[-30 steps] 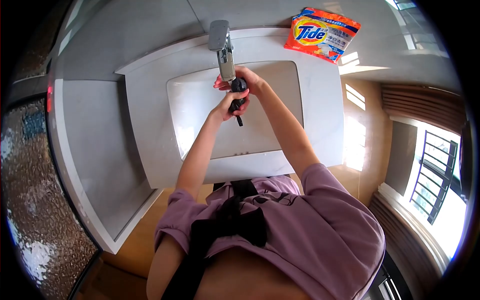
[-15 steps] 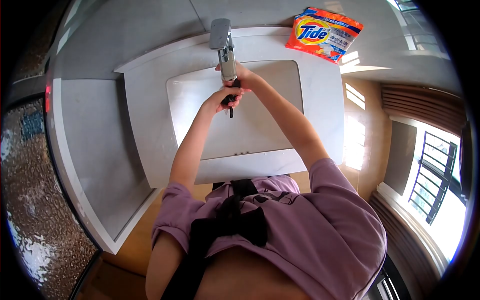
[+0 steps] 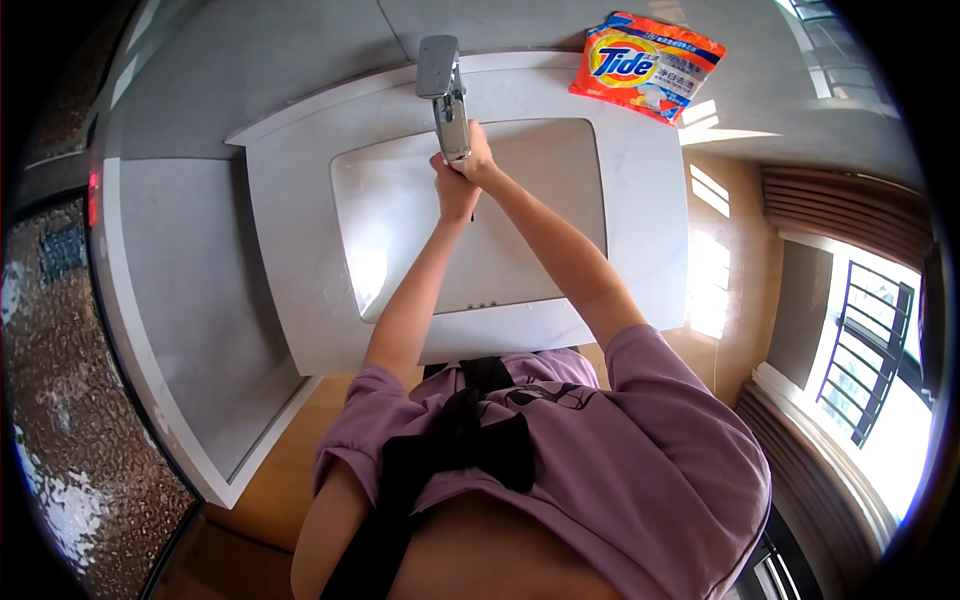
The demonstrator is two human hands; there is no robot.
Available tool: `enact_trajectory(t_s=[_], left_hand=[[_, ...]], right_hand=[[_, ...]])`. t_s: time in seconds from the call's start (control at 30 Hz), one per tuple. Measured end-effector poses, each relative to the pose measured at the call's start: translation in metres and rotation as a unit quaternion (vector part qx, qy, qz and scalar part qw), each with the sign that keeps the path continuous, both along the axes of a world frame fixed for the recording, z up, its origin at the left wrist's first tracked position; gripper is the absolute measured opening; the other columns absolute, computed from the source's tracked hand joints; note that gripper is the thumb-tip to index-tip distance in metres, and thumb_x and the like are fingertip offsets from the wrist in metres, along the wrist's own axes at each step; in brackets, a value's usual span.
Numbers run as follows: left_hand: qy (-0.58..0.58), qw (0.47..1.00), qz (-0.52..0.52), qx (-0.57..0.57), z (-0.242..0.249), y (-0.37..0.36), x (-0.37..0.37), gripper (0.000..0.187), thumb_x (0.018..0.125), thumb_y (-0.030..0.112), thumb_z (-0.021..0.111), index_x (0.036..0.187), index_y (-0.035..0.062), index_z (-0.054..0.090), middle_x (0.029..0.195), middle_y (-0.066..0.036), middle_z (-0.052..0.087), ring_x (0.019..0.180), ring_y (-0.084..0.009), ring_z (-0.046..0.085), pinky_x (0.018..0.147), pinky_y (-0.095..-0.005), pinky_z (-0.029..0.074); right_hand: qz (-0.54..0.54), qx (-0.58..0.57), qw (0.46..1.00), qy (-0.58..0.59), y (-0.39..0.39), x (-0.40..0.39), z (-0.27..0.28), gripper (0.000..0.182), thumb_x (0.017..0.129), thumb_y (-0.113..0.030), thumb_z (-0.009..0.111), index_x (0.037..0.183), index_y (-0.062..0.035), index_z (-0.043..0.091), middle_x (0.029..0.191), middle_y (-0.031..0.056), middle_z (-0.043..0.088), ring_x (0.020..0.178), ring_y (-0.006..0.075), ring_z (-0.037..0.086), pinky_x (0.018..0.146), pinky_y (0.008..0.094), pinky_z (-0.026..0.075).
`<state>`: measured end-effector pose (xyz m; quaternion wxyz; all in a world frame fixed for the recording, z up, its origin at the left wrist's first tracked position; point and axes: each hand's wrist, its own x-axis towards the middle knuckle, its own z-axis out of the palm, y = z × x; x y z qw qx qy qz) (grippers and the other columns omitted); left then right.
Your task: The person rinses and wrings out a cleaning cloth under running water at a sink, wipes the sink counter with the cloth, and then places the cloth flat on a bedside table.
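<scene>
My left hand [image 3: 456, 190] and my right hand [image 3: 481, 160] are pressed together over the sink basin [image 3: 530, 230], right under the spout of a chrome faucet [image 3: 453, 120]. The left is closed, with its knuckles bent round toward the right. A tiny dark end of a black strip-like item [image 3: 473, 217] pokes out below it; the rest is hidden by the hands. One digit of my right hand points up beside the spout, while its other fingers are hidden behind the faucet and the left hand.
An orange Tide detergent bag [image 3: 645, 68] lies at the back right corner of the white countertop [image 3: 290, 220]. Grey wall panels stand behind and to the left. Sunlight comes through a barred window [image 3: 868, 340] at the right.
My left hand has moved up and forward to the right hand under the spout. The black item, plainly visible between the hands before, is now almost wholly covered.
</scene>
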<state>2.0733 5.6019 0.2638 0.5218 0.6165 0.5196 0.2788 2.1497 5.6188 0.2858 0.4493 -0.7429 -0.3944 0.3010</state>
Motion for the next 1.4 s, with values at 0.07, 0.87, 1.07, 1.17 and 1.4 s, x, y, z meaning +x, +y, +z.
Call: enact_trajectory(t_s=[0.07, 0.87, 1.07, 1.17, 1.4], left_hand=[[0.024, 0.994, 0.036, 0.104, -0.005, -0.003, 0.0, 0.036, 0.078, 0.025, 0.062, 0.094, 0.0003, 0.043, 0.074, -0.01, 0.058, 0.069, -0.0194, 0.057, 0.058, -0.0322, 0.046], [0.117, 0.991, -0.059, 0.002, 0.023, 0.004, -0.01, 0.033, 0.07, 0.028, 0.066, 0.08, -0.0027, 0.058, 0.069, -0.019, 0.062, 0.069, -0.0324, 0.062, 0.062, -0.0412, 0.048], [0.048, 0.996, -0.004, -0.07, 0.012, 0.005, -0.01, 0.033, 0.067, 0.028, 0.071, 0.079, -0.0005, 0.06, 0.068, -0.012, 0.063, 0.061, -0.0215, 0.061, 0.06, -0.0343, 0.047], [0.015, 0.996, -0.002, -0.087, 0.017, 0.002, -0.01, 0.032, 0.067, 0.029, 0.071, 0.077, 0.0007, 0.06, 0.066, -0.009, 0.062, 0.06, -0.0181, 0.059, 0.059, -0.0323, 0.046], [-0.005, 0.996, -0.018, -0.085, 0.014, -0.001, -0.019, 0.033, 0.067, 0.031, 0.071, 0.074, 0.0005, 0.059, 0.061, -0.008, 0.059, 0.055, -0.0166, 0.055, 0.056, -0.0323, 0.045]], right_hand=[[-0.03, -0.046, 0.998, 0.001, 0.004, -0.007, -0.002, 0.021, 0.062, -0.016, 0.063, 0.069, 0.0021, 0.056, 0.068, 0.0203, 0.059, 0.067, 0.0346, 0.059, 0.061, 0.0389, 0.047], [-0.167, 0.01, 0.885, 0.435, -0.016, 0.01, 0.039, 0.038, 0.089, -0.033, 0.038, 0.095, -0.0024, 0.059, 0.094, 0.0115, 0.06, 0.086, 0.0178, 0.053, 0.076, 0.0315, 0.04], [-0.058, 0.153, 0.955, 0.248, -0.022, 0.023, 0.077, 0.035, 0.09, -0.027, 0.035, 0.116, -0.0092, 0.049, 0.119, 0.0057, 0.05, 0.101, 0.0167, 0.048, 0.086, 0.032, 0.035], [-0.001, 0.249, 0.962, 0.113, -0.013, 0.03, 0.09, 0.038, 0.084, -0.01, 0.041, 0.122, -0.0122, 0.045, 0.123, 0.005, 0.046, 0.102, 0.0182, 0.047, 0.088, 0.0337, 0.037], [0.09, 0.252, 0.941, -0.207, -0.009, 0.031, 0.118, 0.051, 0.069, 0.008, 0.041, 0.112, -0.0136, 0.056, 0.124, 0.0068, 0.047, 0.106, 0.0281, 0.046, 0.088, 0.035, 0.041]])
